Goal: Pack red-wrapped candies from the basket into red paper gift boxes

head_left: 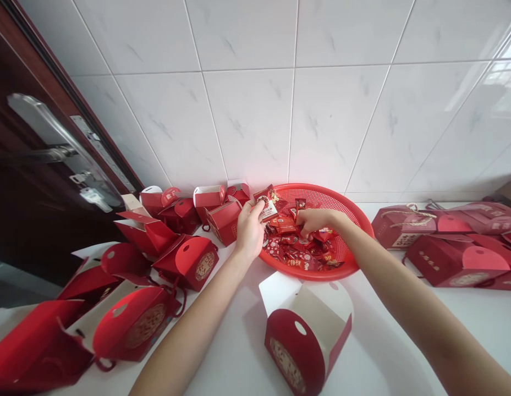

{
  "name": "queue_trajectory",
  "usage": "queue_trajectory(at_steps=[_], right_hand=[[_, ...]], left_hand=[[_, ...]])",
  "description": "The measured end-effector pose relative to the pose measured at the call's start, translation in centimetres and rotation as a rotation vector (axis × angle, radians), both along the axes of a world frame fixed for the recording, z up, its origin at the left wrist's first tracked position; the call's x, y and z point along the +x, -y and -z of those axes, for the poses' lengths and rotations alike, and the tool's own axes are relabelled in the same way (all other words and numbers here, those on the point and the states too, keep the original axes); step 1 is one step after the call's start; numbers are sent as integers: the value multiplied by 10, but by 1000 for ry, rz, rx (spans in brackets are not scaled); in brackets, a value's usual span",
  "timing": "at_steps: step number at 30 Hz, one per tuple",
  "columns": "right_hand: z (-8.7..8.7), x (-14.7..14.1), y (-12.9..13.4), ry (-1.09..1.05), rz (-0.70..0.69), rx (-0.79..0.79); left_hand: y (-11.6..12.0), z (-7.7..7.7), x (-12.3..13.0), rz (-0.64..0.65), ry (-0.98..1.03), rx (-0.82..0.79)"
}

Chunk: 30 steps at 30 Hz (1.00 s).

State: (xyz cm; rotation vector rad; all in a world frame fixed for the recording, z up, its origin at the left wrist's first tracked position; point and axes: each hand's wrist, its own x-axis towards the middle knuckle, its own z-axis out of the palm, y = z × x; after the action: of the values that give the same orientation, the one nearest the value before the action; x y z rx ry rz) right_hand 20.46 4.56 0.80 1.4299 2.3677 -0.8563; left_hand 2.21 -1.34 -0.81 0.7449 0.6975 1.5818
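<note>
My left hand (251, 228) pinches several small wrapped packets (268, 204), one with a white and red wrapper, at the left rim of a red mesh basket (354, 220). Inside the basket lies a heap of red-wrapped sweets (294, 250). My right hand (315, 221) reaches down into them, fingers curled on the heap; what its fingertips hold, if anything, is hidden. Close in front of the basket stands an open red box (298, 346) with white inner walls and raised flaps.
Several open red boxes (189, 261) crowd the left side of the white table (222, 330). Closed red boxes (457, 261) sit at the right. A tiled wall (247, 121) rises behind, and a dark door with a metal handle (53, 154) is at the left.
</note>
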Motion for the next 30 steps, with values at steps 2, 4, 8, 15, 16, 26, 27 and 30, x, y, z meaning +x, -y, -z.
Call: queue_trajectory(at_steps=[2, 4, 8, 15, 16, 26, 27, 30], right_hand=[[0, 5, -2, 42, -5, -35], [2, 8, -4, 69, 15, 0], [2, 10, -2, 70, 71, 149], [-2, -10, 14, 232, 64, 132], [-2, -14, 16, 258, 56, 135], [3, -26, 18, 350, -12, 98], [2, -24, 18, 333, -12, 97], [-4, -13, 16, 244, -10, 98]], left_hand=[[0, 0, 0, 5, 9, -4], [0, -1, 0, 8, 10, -3], [0, 0, 0, 6, 4, 1], [0, 1, 0, 20, -9, 9], [0, 0, 0, 19, -7, 7], [0, 0, 0, 12, -18, -24], [0, 0, 0, 15, -16, -19], [0, 1, 0, 26, -12, 0]])
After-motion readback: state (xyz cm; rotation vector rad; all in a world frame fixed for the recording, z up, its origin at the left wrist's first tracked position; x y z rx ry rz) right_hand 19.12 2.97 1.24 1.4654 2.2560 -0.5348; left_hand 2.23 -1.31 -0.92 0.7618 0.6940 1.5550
